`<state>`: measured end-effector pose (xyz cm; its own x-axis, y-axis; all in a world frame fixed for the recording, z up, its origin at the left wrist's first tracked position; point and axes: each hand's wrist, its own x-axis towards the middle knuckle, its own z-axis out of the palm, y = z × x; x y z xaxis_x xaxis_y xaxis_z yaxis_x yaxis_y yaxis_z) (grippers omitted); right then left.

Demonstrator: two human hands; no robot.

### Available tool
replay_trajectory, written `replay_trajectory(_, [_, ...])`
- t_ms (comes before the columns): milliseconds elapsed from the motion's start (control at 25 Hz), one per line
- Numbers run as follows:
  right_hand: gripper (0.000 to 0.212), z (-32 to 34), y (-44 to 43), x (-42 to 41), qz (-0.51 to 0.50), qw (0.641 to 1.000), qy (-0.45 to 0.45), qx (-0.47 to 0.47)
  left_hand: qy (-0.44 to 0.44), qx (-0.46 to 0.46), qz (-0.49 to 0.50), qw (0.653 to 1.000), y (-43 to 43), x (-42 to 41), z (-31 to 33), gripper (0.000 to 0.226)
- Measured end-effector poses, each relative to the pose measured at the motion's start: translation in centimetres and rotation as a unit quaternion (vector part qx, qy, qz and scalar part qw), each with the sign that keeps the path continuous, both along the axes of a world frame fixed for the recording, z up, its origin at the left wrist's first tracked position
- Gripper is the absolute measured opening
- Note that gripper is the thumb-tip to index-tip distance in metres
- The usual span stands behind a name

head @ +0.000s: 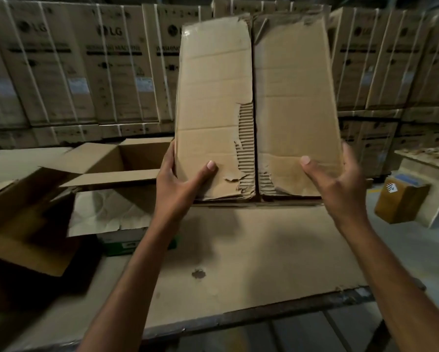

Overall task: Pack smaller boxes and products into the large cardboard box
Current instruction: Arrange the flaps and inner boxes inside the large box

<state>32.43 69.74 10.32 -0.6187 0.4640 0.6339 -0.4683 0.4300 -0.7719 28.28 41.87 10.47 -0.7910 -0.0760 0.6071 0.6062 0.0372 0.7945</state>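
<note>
A large worn cardboard box (213, 97) stands on end in front of me, its closed flaps facing me with torn paper along the middle seam. My left hand (180, 181) grips its lower left edge, thumb on the flap. My right hand (333, 184) holds the lower right corner, thumb pressed on the right flap. The box's lower edge rests on or just above a cardboard sheet (264, 250) covering the table. To the left sits an open cardboard box (106, 158) with its flaps spread out.
Another open, dark box (22, 237) lies at the near left. A white and green carton (127, 241) sits under crumpled brown paper (111, 212). A small taped box (401, 201) sits at the right. Stacked appliance cartons (86, 59) line the back wall.
</note>
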Motion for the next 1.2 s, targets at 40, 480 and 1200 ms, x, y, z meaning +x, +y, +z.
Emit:
replay_trajectory(40, [0.061, 1.0, -2.3, 0.6, 0.016, 1.0, 0.016, -0.001, 0.01, 0.004, 0.009, 1.0, -2.4, 1.1, 0.9, 0.075])
replay_trajectory(480, [0.083, 5.4, -31.2, -0.6, 0.161, 0.985, 0.055, -0.019, 0.06, -0.002, 0.15, 0.987, -31.9, 9.2, 7.4, 0.067])
replay_trajectory(1200, [0.077, 9.8, -63.7, -20.4, 0.346, 0.938, -0.021, 0.002, 0.037, -0.024, 0.327, 0.944, -61.2, -1.8, 10.8, 0.066])
